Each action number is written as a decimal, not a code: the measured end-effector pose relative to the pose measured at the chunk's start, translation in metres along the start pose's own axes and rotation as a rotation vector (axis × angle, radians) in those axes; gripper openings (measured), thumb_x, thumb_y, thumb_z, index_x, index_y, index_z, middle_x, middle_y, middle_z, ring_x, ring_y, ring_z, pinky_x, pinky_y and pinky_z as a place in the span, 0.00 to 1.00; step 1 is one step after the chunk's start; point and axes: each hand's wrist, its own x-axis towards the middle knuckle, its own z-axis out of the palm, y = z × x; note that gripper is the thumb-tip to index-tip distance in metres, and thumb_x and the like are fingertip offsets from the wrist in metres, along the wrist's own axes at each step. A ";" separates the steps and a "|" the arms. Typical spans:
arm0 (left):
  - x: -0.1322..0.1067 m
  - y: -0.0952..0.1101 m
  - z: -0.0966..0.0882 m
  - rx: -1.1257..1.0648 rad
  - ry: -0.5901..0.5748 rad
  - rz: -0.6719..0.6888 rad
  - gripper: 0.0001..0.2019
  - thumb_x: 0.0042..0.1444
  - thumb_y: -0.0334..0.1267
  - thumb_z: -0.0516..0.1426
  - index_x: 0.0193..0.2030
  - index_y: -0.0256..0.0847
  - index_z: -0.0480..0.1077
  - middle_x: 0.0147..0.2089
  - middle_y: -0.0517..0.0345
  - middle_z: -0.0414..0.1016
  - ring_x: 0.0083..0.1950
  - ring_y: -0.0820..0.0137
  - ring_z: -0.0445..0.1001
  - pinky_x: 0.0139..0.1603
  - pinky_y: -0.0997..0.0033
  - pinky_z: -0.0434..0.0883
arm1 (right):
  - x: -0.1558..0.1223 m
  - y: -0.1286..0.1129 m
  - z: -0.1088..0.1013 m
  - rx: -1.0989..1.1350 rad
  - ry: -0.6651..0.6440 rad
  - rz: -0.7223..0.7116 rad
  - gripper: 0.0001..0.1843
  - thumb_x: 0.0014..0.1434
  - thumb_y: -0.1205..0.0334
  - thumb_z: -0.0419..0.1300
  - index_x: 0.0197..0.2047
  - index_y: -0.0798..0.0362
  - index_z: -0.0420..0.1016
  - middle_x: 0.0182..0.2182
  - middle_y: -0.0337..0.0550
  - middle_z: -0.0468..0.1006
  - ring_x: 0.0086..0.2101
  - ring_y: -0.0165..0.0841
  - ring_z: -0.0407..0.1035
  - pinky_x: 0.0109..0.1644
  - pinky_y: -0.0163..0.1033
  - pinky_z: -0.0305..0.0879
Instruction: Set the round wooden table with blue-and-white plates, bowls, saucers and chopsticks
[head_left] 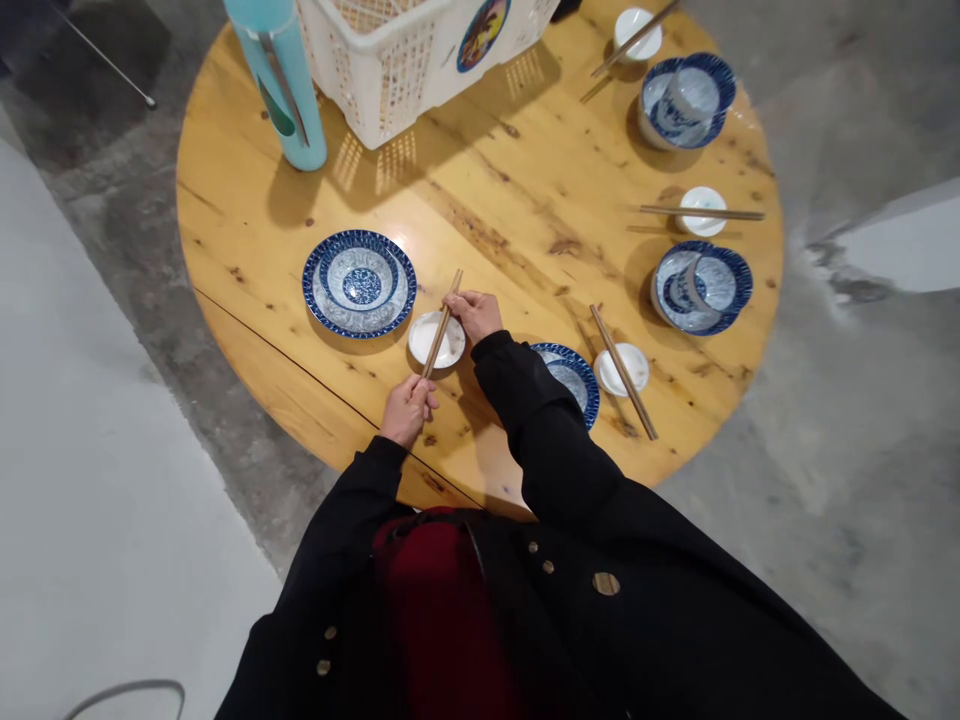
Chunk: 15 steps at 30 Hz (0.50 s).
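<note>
A pair of wooden chopsticks (437, 338) lies across a small white dish (451, 346) near the front of the round table. My left hand (407, 408) is closed on the chopsticks' near end. With fingers pinched, my right hand (475, 313) grips them close to their far end. To the left of the dish sits a blue-patterned plate (316, 284) with a smaller blue-and-white bowl (361, 285) on it. My right sleeve partly covers another blue-patterned plate (589, 383).
More chopsticks (624, 372) rest over a white dish (636, 362) at the right. Stacked blue-and-white bowls (697, 318), (679, 130) line the wooden table's (480, 215) right side. A white plastic basket (397, 92) and a turquoise bottle (300, 120) stand at the back.
</note>
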 end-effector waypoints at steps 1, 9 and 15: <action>0.000 0.000 0.000 0.001 0.002 -0.001 0.14 0.60 0.48 0.55 0.34 0.38 0.67 0.23 0.64 0.69 0.16 0.81 0.59 0.17 0.80 0.57 | 0.000 0.001 0.000 -0.007 0.000 -0.007 0.19 0.49 0.46 0.62 0.20 0.52 0.68 0.18 0.34 0.63 0.23 0.27 0.57 0.28 0.35 0.55; 0.002 -0.001 0.000 -0.007 0.008 -0.048 0.19 0.60 0.54 0.56 0.36 0.37 0.68 0.24 0.62 0.70 0.18 0.81 0.64 0.16 0.82 0.62 | -0.001 0.002 0.001 -0.013 0.028 -0.015 0.27 0.49 0.35 0.59 0.22 0.53 0.70 0.19 0.36 0.64 0.23 0.28 0.59 0.28 0.35 0.56; 0.001 -0.001 -0.002 -0.001 0.005 -0.030 0.20 0.59 0.56 0.57 0.35 0.37 0.68 0.25 0.61 0.71 0.19 0.80 0.66 0.18 0.82 0.64 | -0.004 -0.001 0.001 -0.060 0.022 -0.031 0.28 0.51 0.34 0.59 0.24 0.53 0.72 0.19 0.38 0.67 0.25 0.31 0.63 0.29 0.36 0.58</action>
